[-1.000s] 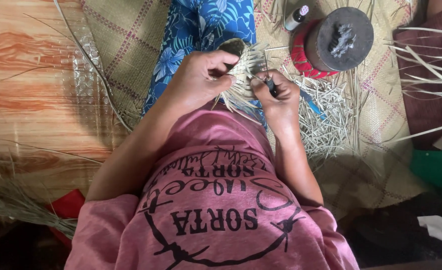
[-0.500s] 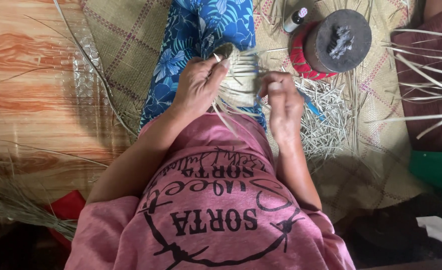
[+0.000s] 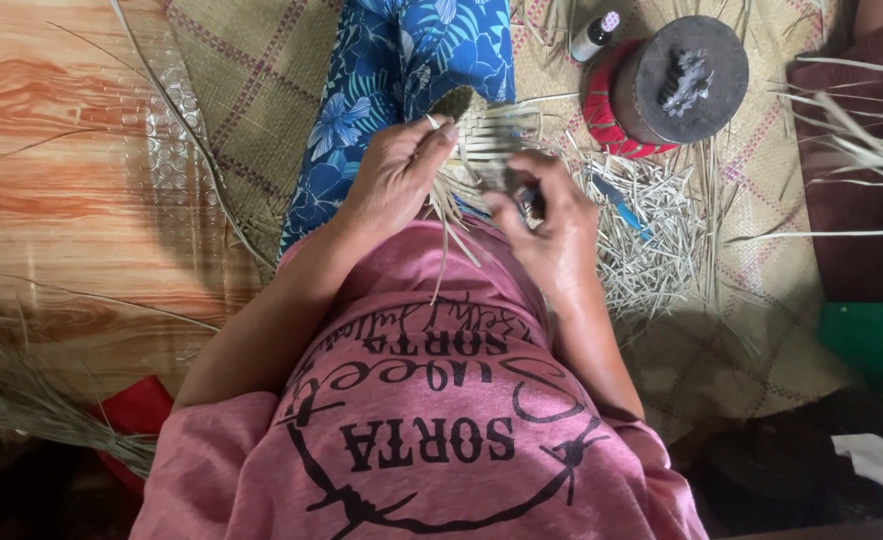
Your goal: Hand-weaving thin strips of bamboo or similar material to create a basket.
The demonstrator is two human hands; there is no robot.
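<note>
Woven straw piece (image 3: 487, 150), small, partly finished, sits at frame centre-top, on lap over blue floral cloth (image 3: 402, 70). Left hand (image 3: 397, 180) curled over its near edge, thumb and forefinger pinched on loose strands that trail down over pink shirt (image 3: 422, 420). Right hand (image 3: 552, 235) mostly closed round a small dark tool, prob. blade or awl; exact type not readable. Cut straw offcuts (image 3: 652, 240) heaped right of hands, on plaid mat (image 3: 262, 90). Round dark-topped red container (image 3: 677, 85) upper right.

Risks, judged: pinch slackens → strands spring out, weave loosens. Tool tip close to left fingers → nick if it slips. Dry strands bent too sharply → may snap.
</note>
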